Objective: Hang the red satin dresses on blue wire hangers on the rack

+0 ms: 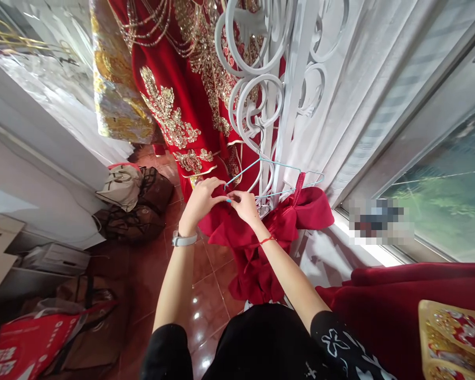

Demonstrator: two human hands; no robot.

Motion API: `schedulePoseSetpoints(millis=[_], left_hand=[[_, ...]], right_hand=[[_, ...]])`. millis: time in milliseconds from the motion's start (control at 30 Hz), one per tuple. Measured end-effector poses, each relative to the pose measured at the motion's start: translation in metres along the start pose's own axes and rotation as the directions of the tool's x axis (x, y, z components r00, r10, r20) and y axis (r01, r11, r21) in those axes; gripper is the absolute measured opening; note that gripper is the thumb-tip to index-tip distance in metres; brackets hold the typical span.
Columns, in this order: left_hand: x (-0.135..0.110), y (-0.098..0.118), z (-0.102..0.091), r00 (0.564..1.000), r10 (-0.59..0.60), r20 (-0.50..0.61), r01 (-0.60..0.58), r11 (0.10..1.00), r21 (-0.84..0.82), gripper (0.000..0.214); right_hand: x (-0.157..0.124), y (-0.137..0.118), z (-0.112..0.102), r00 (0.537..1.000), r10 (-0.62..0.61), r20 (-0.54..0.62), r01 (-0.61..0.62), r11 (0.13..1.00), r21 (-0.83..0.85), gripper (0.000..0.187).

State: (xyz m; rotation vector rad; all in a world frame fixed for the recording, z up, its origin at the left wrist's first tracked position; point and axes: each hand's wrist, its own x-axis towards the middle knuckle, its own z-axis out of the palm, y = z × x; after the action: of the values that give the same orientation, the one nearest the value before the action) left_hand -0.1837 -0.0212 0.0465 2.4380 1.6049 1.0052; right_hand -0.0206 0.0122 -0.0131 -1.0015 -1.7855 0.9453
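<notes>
A light blue wire hanger [280, 163] hangs on the white scrolled metal rack [291, 105]. From it hangs a red ruffled dress [257, 237], one strap looped over the hanger's right side. At the hanger's left end, my left hand [201, 203] is closed at the dress's upper edge, thumb stretched toward the other hand. My right hand [243, 206] pinches at the same spot, its fingertips meeting the left thumb. The strap between my fingers is mostly hidden.
Behind the rack hangs a red gown [170, 105] with gold embroidery, beside a gold-and-white garment [119, 89]. Brown bags [136, 219] sit on the tiled floor at left, and a red bag [35, 343] is nearer. Red cloth [380, 306] lies at right below the window [451, 184].
</notes>
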Motion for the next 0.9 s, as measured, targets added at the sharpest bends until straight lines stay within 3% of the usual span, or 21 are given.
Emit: schedulePoseSetpoints(millis=[133, 233, 333, 433, 500, 533, 567, 633, 700, 767, 900], left_hand=[[-0.008, 0.007, 0.02, 0.998, -0.037, -0.041, 0.04, 0.997, 0.061, 0.039], [-0.018, 0.002, 0.038, 0.989, -0.09, -0.113, 0.101, 0.99, 0.094, 0.047], [-0.026, -0.002, 0.046, 0.98, -0.096, -0.177, 0.116, 0.987, 0.108, 0.052], [-0.032, 0.005, 0.047, 0.962, -0.051, -0.267, 0.078, 0.993, 0.093, 0.055], [-0.03, 0.018, 0.051, 0.951, 0.0, -0.31, 0.025, 0.997, 0.078, 0.051], [-0.026, 0.027, 0.056, 0.953, 0.031, -0.3, -0.014, 0.998, 0.061, 0.048], [-0.02, 0.037, 0.062, 0.963, 0.067, -0.261, -0.061, 0.998, 0.032, 0.045], [0.0, 0.06, 0.081, 0.981, 0.157, -0.115, -0.165, 0.984, -0.061, 0.042], [0.024, 0.083, 0.105, 0.964, 0.261, 0.045, -0.25, 0.953, -0.173, 0.041], [0.045, 0.102, 0.128, 0.938, 0.321, 0.131, -0.279, 0.923, -0.267, 0.039], [0.066, 0.118, 0.158, 0.95, 0.246, 0.192, -0.156, 0.907, -0.391, 0.032]], right_hand=[[0.005, -0.002, -0.006, 0.999, 0.021, 0.031, -0.02, 1.0, -0.016, 0.023], [-0.004, -0.009, -0.014, 0.998, -0.03, 0.05, 0.028, 0.999, 0.032, 0.031], [-0.028, -0.012, -0.046, 0.992, -0.122, 0.044, 0.114, 0.982, 0.151, 0.035], [-0.061, -0.001, -0.106, 0.971, -0.148, -0.189, 0.161, 0.985, 0.054, 0.026], [-0.083, 0.015, -0.151, 0.864, -0.133, -0.485, 0.115, 0.991, -0.066, 0.023], [-0.093, 0.023, -0.171, 0.823, -0.15, -0.548, 0.088, 0.987, -0.138, 0.023], [-0.101, 0.032, -0.188, 0.812, -0.171, -0.558, 0.052, 0.974, -0.222, 0.024], [-0.114, 0.045, -0.209, 0.834, -0.179, -0.522, -0.022, 0.934, -0.355, 0.027], [-0.122, 0.051, -0.214, 0.888, -0.142, -0.437, -0.059, 0.908, -0.415, 0.031], [-0.127, 0.051, -0.211, 0.938, -0.085, -0.335, -0.056, 0.919, -0.391, 0.036], [-0.134, 0.043, -0.211, 0.975, -0.001, -0.224, -0.073, 0.944, -0.321, 0.02]])
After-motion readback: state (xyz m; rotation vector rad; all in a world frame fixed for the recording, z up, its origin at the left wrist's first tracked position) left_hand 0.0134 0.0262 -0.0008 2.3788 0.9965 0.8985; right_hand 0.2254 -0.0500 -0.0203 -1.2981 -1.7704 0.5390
